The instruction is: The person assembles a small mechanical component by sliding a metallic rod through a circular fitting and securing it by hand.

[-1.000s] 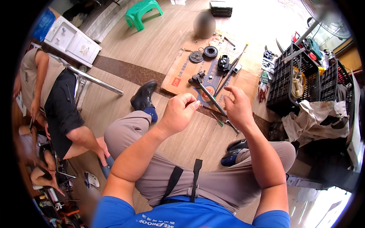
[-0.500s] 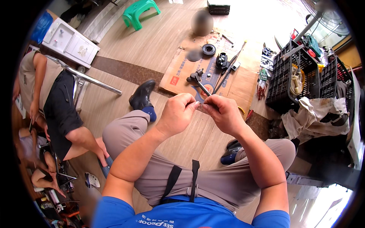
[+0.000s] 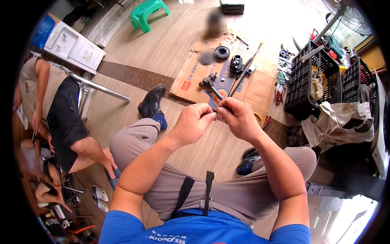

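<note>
My left hand [image 3: 192, 125] and my right hand [image 3: 240, 118] meet fingertip to fingertip above the floor, between my knees. Each has its thumb pressed against the curled fingers in a pinch. What the pinches hold is too small and too hidden to name. Just beyond them, a dark hammer-like tool [image 3: 210, 82] is seen over the cardboard sheet [image 3: 185, 90]. Its shaft runs toward my right fingertips; whether they touch it cannot be told. Farther out on the cardboard are a black mechanical part [image 3: 236, 64], a black ring [image 3: 222, 52] and a long thin rod [image 3: 254, 57].
Black plastic crates [image 3: 298, 87] of tools stand at the right, a stained cloth [image 3: 337, 122] hanging before them. A fan [image 3: 351, 20] is at the far right. On the left are a seated person [image 3: 61, 110], a white cabinet [image 3: 75, 46] and a green stool [image 3: 148, 14].
My right hand has shifted slightly up and away, and my left thumb tip has slid a little toward it. Both hands stay pinched. The things on the cardboard have not visibly moved.
</note>
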A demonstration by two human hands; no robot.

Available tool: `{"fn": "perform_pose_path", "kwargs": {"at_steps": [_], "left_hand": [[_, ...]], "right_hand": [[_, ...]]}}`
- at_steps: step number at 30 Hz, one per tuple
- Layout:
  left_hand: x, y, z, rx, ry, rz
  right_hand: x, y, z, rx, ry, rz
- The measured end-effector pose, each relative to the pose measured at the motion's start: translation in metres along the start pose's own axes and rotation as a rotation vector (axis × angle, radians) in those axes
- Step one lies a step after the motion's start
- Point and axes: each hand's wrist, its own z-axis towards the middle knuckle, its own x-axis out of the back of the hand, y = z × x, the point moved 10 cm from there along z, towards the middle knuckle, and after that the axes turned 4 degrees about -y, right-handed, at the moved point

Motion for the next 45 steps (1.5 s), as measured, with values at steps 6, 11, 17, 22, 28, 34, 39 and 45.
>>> {"fn": "perform_pose_path", "kwargs": {"at_steps": [6, 11, 17, 22, 28, 34, 39, 45], "left_hand": [[-0.004, -0.025, 0.003, 0.11, -0.041, -0.1], [-0.01, -0.03, 0.002, 0.167, -0.094, -0.178], [-0.007, -0.031, 0.003, 0.146, -0.062, -0.299], [0.005, -0.036, 0.006, 0.105, 0.052, -0.441], [0.02, -0.038, 0.004, 0.111, 0.164, -0.431], [0.018, -0.033, 0.001, 0.124, 0.187, -0.348], [0.007, -0.019, 0.001, 0.08, 0.106, -0.108], [-0.003, -0.004, -0.001, 0.023, 0.019, -0.078]], "right_hand": [[-0.001, -0.006, 0.0, 0.032, -0.007, -0.02], [0.0, -0.003, 0.002, 0.056, 0.012, -0.068], [-0.009, 0.034, 0.003, -0.129, -0.02, 0.145], [-0.018, 0.035, 0.0, -0.169, -0.035, 0.176], [-0.03, -0.009, -0.013, 0.032, -0.089, -0.097], [-0.027, -0.032, -0.015, 0.163, -0.086, -0.212], [-0.006, -0.032, -0.009, 0.13, 0.0, -0.223], [0.012, -0.009, 0.0, -0.017, 0.076, -0.145]]}}
